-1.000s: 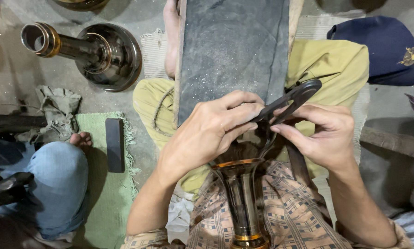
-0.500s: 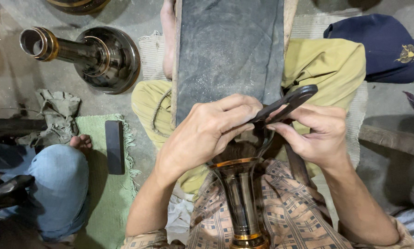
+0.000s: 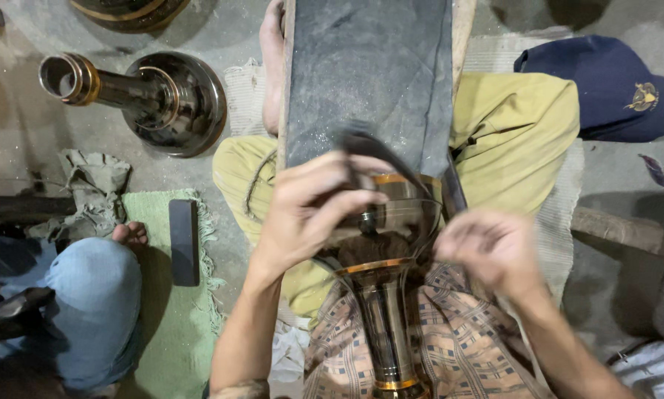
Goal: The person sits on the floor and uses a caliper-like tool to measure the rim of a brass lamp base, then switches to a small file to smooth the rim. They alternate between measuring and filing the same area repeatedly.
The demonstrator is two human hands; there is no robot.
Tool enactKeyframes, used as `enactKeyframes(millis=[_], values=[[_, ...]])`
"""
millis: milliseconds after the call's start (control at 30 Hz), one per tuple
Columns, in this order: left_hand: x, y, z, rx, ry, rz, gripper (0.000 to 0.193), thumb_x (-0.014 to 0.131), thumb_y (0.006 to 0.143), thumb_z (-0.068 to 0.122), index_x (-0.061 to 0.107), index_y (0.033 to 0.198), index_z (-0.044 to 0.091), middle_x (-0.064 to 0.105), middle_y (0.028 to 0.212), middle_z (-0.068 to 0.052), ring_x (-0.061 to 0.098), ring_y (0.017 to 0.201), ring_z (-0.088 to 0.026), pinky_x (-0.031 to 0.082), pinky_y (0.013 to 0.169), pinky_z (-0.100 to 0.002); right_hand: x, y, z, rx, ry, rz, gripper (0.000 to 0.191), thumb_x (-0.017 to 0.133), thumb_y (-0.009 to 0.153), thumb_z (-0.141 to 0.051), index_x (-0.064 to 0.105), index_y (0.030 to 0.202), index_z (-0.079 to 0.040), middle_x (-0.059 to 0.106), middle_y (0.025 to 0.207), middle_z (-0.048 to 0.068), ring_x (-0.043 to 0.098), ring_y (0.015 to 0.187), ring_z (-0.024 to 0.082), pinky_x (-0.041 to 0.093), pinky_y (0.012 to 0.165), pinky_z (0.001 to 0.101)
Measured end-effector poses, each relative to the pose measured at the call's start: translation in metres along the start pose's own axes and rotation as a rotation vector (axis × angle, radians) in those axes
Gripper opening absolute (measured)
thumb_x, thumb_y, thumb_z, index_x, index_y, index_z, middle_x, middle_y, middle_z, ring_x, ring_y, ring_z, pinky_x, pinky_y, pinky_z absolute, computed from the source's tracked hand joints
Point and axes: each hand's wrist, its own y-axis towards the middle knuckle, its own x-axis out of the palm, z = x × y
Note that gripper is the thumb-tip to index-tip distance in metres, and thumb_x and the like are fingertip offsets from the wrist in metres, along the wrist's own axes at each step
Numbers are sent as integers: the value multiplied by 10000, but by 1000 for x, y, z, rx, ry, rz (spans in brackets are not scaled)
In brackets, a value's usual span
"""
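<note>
Left hand (image 3: 313, 210) on vase (image 3: 383, 295), board (image 3: 369, 81) edge beside

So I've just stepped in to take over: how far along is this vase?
A finished-looking dark vase lies on the floor. In hand: left hand presses a dark curved tool onto the lap vase; right hand is blurred. What remains can't be judged.

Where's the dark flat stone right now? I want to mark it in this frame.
In the head view, the dark flat stone lies at lower left on the green mat, beside another person's bare foot and left of the left hand.
</note>
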Motion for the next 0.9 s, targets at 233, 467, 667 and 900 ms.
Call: enactKeyframes(millis=[233, 467, 667, 900], values=[[7, -29, -42, -138, -560, 293, 116, 633, 1056, 45, 637, 1109, -58, 730, 1057, -194, 743, 1019, -275, 662, 828, -332, 90, -56, 47, 194, 1113, -960, 738, 737, 949, -273, 350, 1526, -23, 652, 1420, 217, 679, 1313, 275, 572, 1180, 456], [1, -57, -71, -105, -655, 396, 101, 642, 1053, 36, 608, 1121, -30, 713, 976, -181, 758, 947, -286, 665, 805, -356, 83, -71, 20, 640, 1066, -713, 795, 845, 839, -130, 357, 1440, 52, 654, 1299, 235, 658, 1235, 339, 549, 1098, 508], [-17, -73, -56, -157, -601, 414, 95, 634, 1024, 37, 631, 1088, -34, 727, 943, -178, 774, 932, -275, 669, 774, -344, 76, -81, -8, 710, 770, -535, 806, 795, 816, -153, 362, 1478, -2, 661, 1266, 162, 714, 1191, 351, 582, 1029, 473], [-12, -39, -21, -202, -467, 140, 135, 650, 1063, 98, 684, 1109, -24, 740, 999, -70, 707, 929, -104, 584, 792, -222, 38, -51, -11, 616, -103, -420, 619, 797, 773, -124, 639, 1368, -72, 781, 1067, 89, 807, 860, 206, 683, 764, 347]])
